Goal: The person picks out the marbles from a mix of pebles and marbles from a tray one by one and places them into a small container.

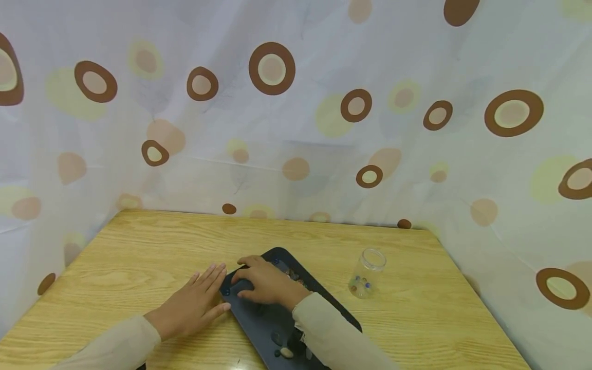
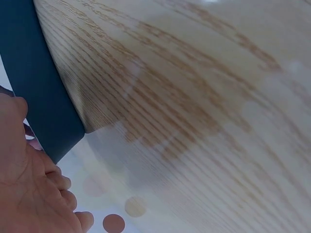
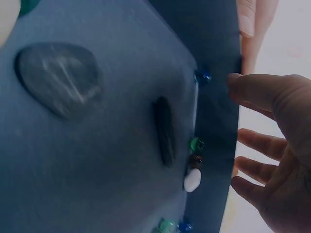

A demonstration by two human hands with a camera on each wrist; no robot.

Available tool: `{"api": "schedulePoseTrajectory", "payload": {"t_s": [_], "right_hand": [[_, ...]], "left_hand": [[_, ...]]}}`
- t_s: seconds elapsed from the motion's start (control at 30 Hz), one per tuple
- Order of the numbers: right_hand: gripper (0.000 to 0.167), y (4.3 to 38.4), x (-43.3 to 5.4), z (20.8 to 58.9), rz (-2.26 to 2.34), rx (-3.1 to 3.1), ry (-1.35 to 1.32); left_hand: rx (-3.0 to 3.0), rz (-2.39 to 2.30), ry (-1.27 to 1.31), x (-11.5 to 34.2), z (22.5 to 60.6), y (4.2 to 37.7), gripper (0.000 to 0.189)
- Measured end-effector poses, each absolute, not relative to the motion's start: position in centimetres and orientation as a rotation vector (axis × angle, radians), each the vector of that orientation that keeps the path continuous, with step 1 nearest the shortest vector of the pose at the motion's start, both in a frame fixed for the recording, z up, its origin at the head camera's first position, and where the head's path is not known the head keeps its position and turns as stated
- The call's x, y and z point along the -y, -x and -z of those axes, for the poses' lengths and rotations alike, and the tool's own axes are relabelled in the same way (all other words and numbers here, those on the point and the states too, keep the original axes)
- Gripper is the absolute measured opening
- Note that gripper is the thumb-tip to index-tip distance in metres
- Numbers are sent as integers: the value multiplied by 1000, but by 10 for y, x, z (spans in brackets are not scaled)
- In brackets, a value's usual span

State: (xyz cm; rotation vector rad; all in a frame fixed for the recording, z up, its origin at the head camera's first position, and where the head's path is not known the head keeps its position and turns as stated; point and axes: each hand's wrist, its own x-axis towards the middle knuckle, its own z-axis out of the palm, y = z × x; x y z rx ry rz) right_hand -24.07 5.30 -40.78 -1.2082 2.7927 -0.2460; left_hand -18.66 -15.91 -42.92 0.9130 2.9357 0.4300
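A dark tray [image 1: 250,321] stands aslant on the table, holding stones and glass marbles. My left hand [image 1: 196,303] lies against its left side with fingers straight. In the left wrist view the tray's outer wall [image 2: 43,73] rises beside that palm. My right hand [image 1: 268,282] hovers over the tray's far end, fingers spread and loosely bent, nothing visible between them. The right wrist view shows a large grey stone [image 3: 60,80], a narrow dark stone [image 3: 165,131], a white pebble [image 3: 192,180] and a blue marble [image 3: 203,76]. My right forearm hides part of the tray.
A clear jar [image 1: 365,272] with several marbles at its bottom stands right of the tray. The wooden table [image 1: 162,246] meets a spotted curtain [image 1: 296,128] at the back and sides. A pale pebble [image 1: 287,353] lies at the tray's near end.
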Motion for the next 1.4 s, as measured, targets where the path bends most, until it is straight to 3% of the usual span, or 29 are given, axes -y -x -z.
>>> {"api": "schedulePoseTrajectory", "payload": {"t_s": [1.4], "right_hand": [[16, 219, -15, 437, 145, -3132, 864]], "left_hand": [[-2923, -428, -891, 158, 427, 185, 80]]}}
